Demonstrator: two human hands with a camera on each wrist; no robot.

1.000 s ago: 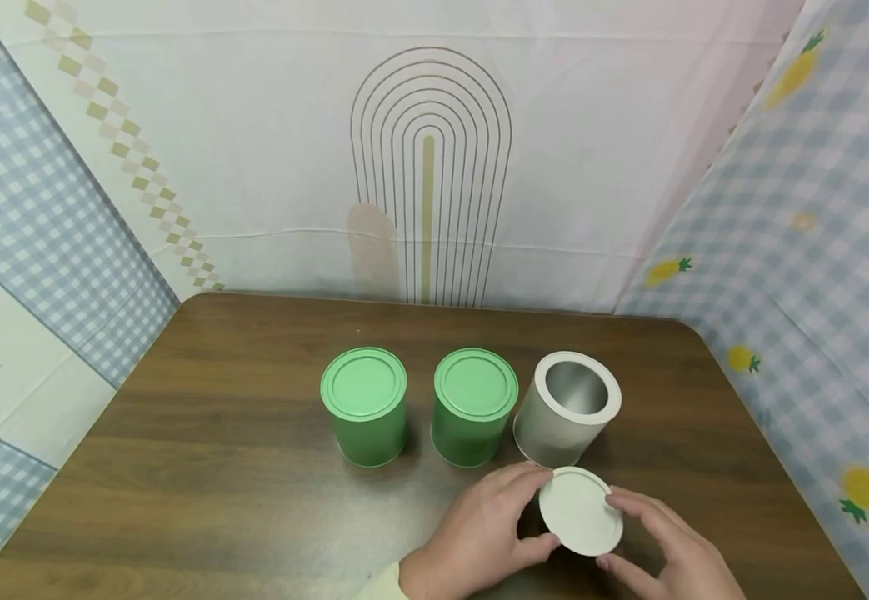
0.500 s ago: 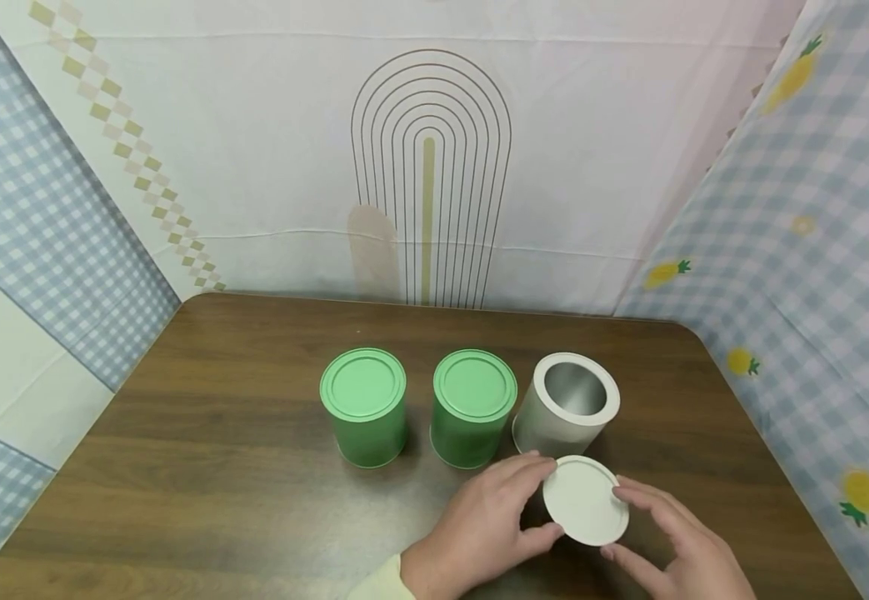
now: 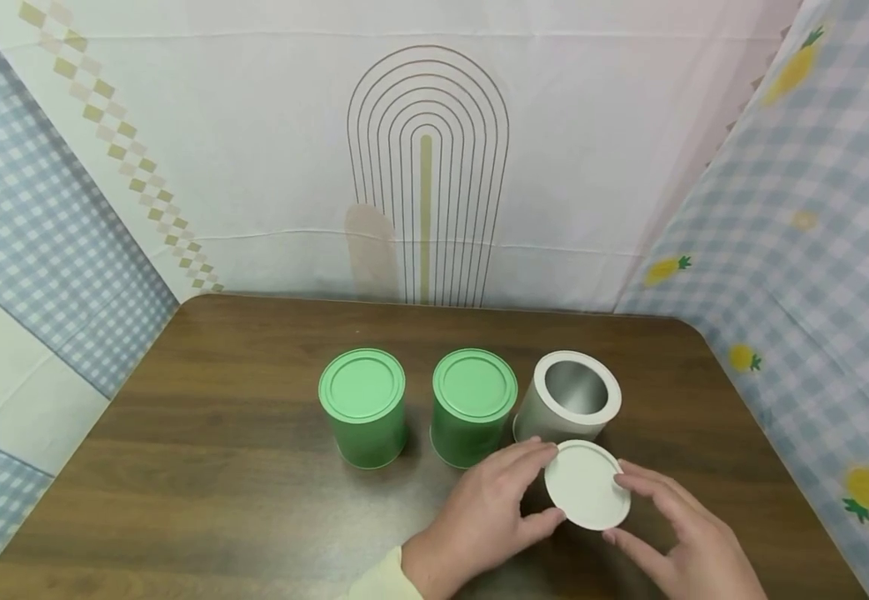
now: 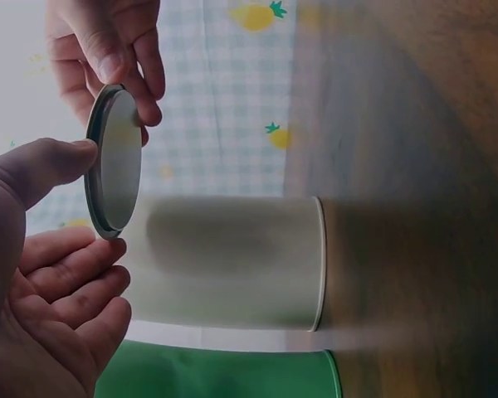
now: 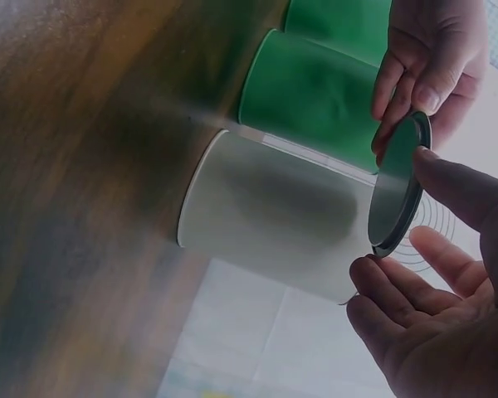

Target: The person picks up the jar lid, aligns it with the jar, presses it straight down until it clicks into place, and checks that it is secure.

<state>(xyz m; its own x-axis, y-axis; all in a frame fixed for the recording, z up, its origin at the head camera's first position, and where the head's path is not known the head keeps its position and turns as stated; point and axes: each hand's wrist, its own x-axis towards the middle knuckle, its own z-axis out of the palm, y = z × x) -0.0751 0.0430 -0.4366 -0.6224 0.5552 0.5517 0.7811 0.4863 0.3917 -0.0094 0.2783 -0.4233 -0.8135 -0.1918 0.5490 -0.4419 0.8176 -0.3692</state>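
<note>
Between both hands is a round white lid [image 3: 587,486], held by its rim above the table. My left hand [image 3: 482,508] pinches its left edge with thumb and fingertips. On the opposite edge, my right hand [image 3: 685,529] pinches it the same way. Both wrist views show the lid [image 4: 120,162] raised off the tabletop, its metallic underside visible. Just behind the lid stands a white can [image 3: 554,421] with an open top and silvery inside; the lid overlaps its lower front in the head view.
Two green cans with green lids, one in the middle [image 3: 473,408] and one farther left [image 3: 362,408], stand in a row with the white can. All are on a dark wooden table [image 3: 202,467]. Patterned cloths [image 3: 269,150] hang behind and at the sides.
Both hands have carried the lid away from me, up toward the white can's front and slightly right. The cans have stayed in place.
</note>
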